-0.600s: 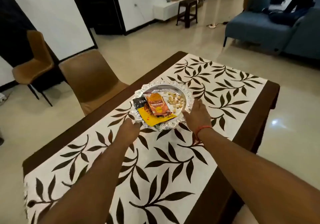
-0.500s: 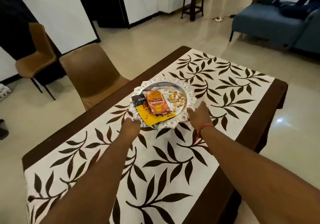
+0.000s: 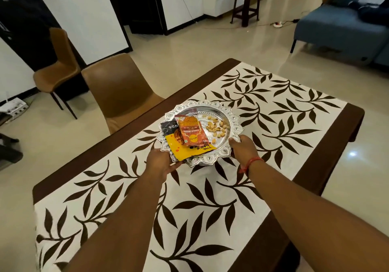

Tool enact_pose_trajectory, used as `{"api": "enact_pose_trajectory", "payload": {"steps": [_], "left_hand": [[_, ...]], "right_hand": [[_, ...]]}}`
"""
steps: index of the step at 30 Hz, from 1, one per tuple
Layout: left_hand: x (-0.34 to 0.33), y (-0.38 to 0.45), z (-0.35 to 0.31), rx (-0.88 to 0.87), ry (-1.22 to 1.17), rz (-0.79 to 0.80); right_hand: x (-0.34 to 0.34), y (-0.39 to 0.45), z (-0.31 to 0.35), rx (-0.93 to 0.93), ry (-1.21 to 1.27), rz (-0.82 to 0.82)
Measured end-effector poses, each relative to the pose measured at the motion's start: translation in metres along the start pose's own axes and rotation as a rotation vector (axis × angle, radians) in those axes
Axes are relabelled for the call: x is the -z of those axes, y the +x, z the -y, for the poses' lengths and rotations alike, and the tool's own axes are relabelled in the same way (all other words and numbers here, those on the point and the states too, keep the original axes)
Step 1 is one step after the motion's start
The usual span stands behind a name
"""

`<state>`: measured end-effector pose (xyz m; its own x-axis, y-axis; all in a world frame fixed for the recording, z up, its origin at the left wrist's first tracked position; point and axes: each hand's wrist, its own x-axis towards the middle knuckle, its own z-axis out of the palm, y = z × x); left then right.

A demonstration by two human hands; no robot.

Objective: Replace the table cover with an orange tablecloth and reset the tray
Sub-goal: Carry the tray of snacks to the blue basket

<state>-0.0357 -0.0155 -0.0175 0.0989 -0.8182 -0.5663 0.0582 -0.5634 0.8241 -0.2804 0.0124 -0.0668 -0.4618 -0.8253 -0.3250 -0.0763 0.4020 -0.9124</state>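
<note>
A round silver tray (image 3: 231,113) with a scalloped rim hangs just above the middle of the table. It carries an orange snack packet (image 3: 192,131), a black and yellow packet (image 3: 182,150) and loose nuts (image 3: 216,126). My left hand (image 3: 160,161) grips the tray's near left rim. My right hand (image 3: 244,147) grips its near right rim, with a red thread at the wrist. A white table cover (image 3: 210,198) with dark leaf prints lies over the dark brown table (image 3: 355,115). No orange tablecloth is in view.
A tan chair (image 3: 117,90) is pushed against the table's left side, a second tan chair (image 3: 56,65) stands farther left. A blue sofa (image 3: 341,27) is at the back right, a dark stool (image 3: 245,6) by the far wall. Glossy floor surrounds the table.
Both hands closed on the tray's near rim and raised it off the cover toward me. The view tilted down and nearer.
</note>
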Motion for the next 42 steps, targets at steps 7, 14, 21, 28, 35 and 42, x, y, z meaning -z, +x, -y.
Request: {"api": "enact_pose_trajectory", "payload": {"steps": [7,14,21,28,35,42], "left_hand": [[0.055,-0.034,-0.001,-0.037,-0.095,-0.041],[0.157,-0.098,-0.008,-0.096,-0.194,-0.043],[0.321,-0.184,0.017,-0.225,-0.283,-0.209],[0.477,-0.264,0.081,-0.258,-0.414,-0.498],[0.559,-0.343,0.164,-0.262,-0.605,-0.847],[0.575,-0.441,0.249,-0.214,-0.675,-1.137]], "right_hand": [[-0.018,-0.057,0.024,0.041,0.092,0.060],[-0.063,-0.149,0.057,0.179,-0.020,0.116],[-0.162,-0.282,0.086,0.278,-0.044,0.301],[-0.299,-0.363,0.055,0.271,-0.047,0.634],[-0.364,-0.492,0.065,0.199,-0.102,1.032],[-0.384,-0.565,0.031,0.205,-0.328,1.457]]}}
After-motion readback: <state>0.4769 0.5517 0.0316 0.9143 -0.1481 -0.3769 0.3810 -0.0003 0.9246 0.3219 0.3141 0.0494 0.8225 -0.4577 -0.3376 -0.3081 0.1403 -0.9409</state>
